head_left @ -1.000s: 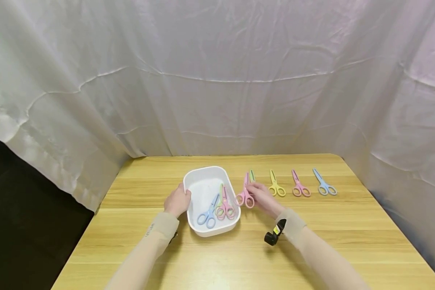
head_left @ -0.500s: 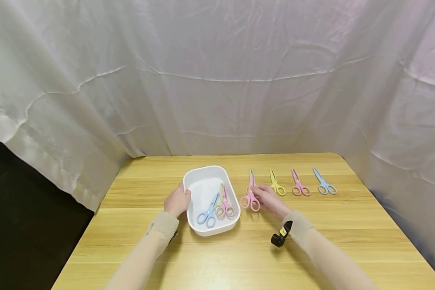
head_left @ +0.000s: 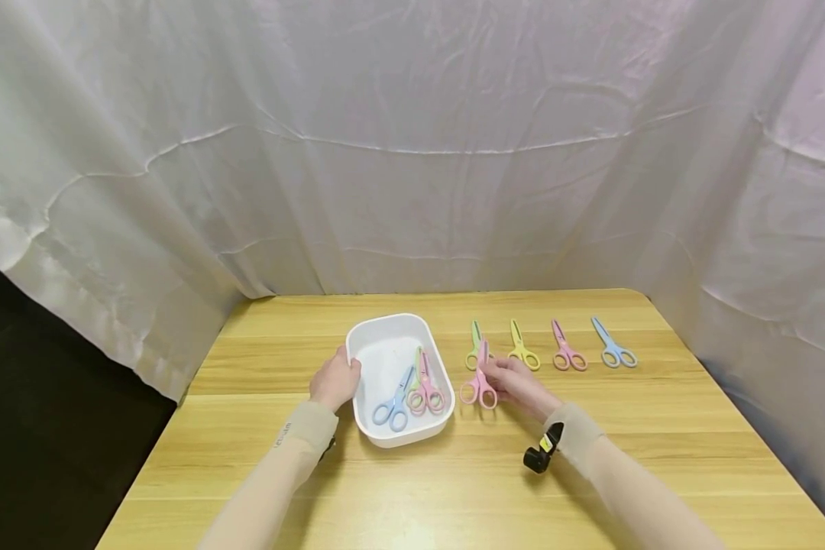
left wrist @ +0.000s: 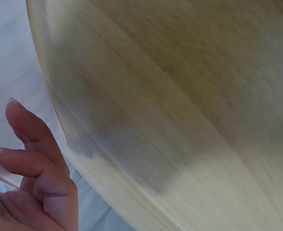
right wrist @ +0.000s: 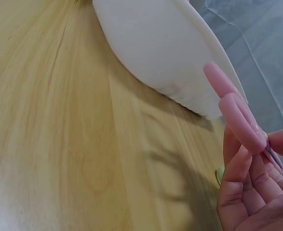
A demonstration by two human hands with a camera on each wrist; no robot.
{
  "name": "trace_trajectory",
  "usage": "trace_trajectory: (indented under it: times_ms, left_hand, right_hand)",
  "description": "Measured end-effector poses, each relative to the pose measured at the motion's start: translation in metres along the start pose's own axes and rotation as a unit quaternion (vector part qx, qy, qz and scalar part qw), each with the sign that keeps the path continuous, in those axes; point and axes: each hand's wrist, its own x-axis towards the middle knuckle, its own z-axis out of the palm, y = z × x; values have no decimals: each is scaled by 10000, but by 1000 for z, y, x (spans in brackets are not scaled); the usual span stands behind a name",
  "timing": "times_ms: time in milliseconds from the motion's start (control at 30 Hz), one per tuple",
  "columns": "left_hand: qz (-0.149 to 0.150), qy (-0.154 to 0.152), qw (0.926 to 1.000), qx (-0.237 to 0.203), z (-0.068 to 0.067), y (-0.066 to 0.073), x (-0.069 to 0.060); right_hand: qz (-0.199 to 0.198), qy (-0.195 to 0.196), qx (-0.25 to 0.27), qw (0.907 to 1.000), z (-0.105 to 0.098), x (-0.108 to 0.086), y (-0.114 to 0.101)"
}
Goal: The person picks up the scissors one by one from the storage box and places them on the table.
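Note:
My left hand (head_left: 335, 380) grips the left rim of a white plastic tray (head_left: 366, 327); its curled fingers (left wrist: 40, 163) show in the left wrist view. Inside lie blue scissors (head_left: 399, 418), pink scissors (head_left: 435, 406) and light green scissors (head_left: 409, 400) partly beneath the pink ones. To the right of the tray, my right hand (head_left: 519, 384) pinches a second pair of pink scissors (head_left: 482, 374) near the pivot, blades pointing away. Those scissors hang above the table, their shadow falling on the wood. Just behind them lie green scissors (head_left: 477, 331), partly covered in the head view.
Yellow scissors (head_left: 517, 334), darker pink scissors (head_left: 561, 341) and blue scissors (head_left: 606, 336) lie in a row toward the right of the wooden table (head_left: 412, 496). A pale curtain (head_left: 412, 198) hangs behind the table and along its sides.
My right hand has moved right and slightly nearer me with the pink scissors, away from the tray's rim. More of the green scissors now shows. The left hand stays on the tray.

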Motion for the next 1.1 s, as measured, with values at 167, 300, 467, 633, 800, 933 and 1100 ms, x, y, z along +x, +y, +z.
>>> trace_trajectory:
  times_ms: [167, 300, 467, 633, 800, 933, 1100]
  left_hand:
    - [-6, -9, 10000, -19, 1, -1, 1]
    - [17, 57, 10000, 60, 2, -2, 1]
    - [27, 74, 9999, 75, 2, -2, 0]
    - [-8, 55, 10000, -3, 2, -2, 0]
    - [-20, 45, 10000, -32, 2, -2, 0]
    - [1, 35, 10000, -53, 2, -2, 1]
    - [6, 13, 10000, -30, 1, 0, 1]
  right_hand:
    - [96, 25, -129, 9999, -1, -1, 1]
    - [167, 81, -362, 9992, -2, -3, 3]
    - [162, 50, -465, 9988, -3, -4, 4]
    - [205, 17, -464, 9987, -3, -6, 7]
    - [258, -61, -625, 9977, -5, -7, 8]
    - [249, -170, -790, 9964, -7, -7, 9]
    - [173, -307, -1012, 9942, -9, -8, 9]
